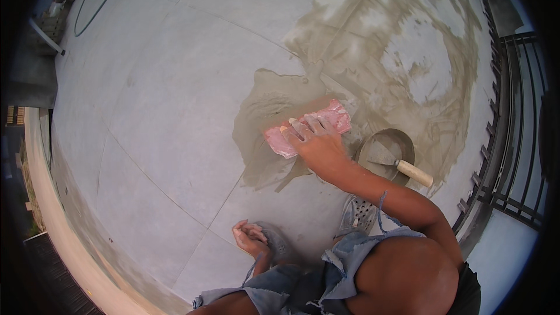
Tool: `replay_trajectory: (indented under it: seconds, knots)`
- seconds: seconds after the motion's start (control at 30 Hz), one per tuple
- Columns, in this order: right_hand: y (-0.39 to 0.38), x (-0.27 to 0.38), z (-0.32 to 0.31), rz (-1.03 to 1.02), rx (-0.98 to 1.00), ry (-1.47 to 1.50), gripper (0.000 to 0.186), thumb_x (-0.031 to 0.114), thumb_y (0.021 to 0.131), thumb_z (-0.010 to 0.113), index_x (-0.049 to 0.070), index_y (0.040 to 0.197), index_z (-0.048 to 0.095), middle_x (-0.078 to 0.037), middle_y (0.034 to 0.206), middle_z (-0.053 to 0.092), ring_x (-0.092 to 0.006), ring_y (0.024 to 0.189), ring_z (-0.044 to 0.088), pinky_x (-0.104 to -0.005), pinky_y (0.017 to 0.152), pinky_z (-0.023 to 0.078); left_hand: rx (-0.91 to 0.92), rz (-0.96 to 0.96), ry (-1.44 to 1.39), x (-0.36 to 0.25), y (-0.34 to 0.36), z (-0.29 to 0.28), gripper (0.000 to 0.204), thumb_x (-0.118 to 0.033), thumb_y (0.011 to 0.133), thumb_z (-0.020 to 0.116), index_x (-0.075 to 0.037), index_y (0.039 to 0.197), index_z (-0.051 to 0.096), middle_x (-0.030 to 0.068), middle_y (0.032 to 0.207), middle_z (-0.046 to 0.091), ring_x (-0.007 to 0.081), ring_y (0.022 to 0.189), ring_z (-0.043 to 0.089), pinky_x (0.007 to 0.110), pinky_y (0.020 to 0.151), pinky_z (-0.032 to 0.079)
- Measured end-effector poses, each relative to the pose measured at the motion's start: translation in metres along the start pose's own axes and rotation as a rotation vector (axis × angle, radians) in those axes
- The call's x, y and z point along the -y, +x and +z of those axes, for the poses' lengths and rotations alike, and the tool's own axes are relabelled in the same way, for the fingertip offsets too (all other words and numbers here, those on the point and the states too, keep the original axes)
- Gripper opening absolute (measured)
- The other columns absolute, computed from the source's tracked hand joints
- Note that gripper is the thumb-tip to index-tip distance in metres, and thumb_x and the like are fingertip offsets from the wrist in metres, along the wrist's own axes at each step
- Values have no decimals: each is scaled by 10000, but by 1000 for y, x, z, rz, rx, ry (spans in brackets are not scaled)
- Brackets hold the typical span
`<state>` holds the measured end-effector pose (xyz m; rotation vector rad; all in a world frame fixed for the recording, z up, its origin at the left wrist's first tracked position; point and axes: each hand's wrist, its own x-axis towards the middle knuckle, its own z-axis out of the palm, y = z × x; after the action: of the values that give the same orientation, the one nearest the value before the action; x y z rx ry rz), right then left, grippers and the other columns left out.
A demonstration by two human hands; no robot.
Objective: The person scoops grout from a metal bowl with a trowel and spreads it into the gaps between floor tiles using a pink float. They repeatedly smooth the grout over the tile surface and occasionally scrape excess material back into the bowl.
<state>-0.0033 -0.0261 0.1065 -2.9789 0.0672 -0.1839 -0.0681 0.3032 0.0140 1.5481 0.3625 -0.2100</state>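
Note:
My right hand [315, 137] is closed over a pink, rectangular float [337, 115] streaked with grey paste. Its long edge lies against a wet patch of grey-brown cement paste [256, 105] spread on the floor. The hand covers the float's middle, so any handle is hidden. Beside my right forearm stands a round bucket [412, 143] with paste inside. A putty knife with a wooden handle [415, 172] leans in it, blade inward. My left hand [251, 237] rests by my left knee, fingers loosely curled, with nothing visible in them.
Grey floor [151, 116] with thin straight joints spreads around me. Smeared paste [373, 29] covers its far right part. A dark metal railing [513, 134] runs along the right. At the left is a pale low wall edge [58, 210]; a hose [96, 14] lies far left.

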Motion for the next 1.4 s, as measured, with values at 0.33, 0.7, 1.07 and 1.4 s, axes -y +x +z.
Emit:
replay_trajectory:
  seconds: [0.33, 0.7, 1.07, 1.4]
  knots:
    - [-39, -27, 4, -53, -67, -29, 362, 162, 847, 679, 140, 1198, 764, -147, 1228, 714, -352, 1226, 611, -523, 1104, 418, 24, 30, 30, 7, 0, -3, 618, -598, 1121, 348, -12, 1174, 536, 117, 742, 589, 117, 460, 473, 233, 403, 370]
    - [61, -59, -55, -159, -89, -49, 277, 116, 915, 642, 156, 1154, 775, -76, 1164, 750, -276, 1119, 702, -427, 934, 546, 192, 407, 294, 21, -3, -6, 481, -392, 1145, 397, 37, 1139, 615, 95, 730, 625, 84, 495, 520, 234, 450, 407]
    - [194, -35, -12, -396, 196, -2, 405, -21, 902, 572, 141, 1201, 792, -171, 991, 773, -366, 911, 738, -473, 804, 579, 210, 232, 367, 5, -2, 4, 350, -296, 1123, 493, 17, 1141, 647, 65, 728, 664, 83, 541, 572, 252, 533, 455]
    - [167, -29, 13, -493, 192, -12, 210, 44, 884, 640, 93, 1024, 790, -172, 878, 752, -369, 818, 735, -470, 712, 568, 184, 197, 355, 5, -1, 5, 394, -337, 1132, 478, 23, 1133, 639, 80, 745, 663, 88, 530, 560, 251, 515, 442]
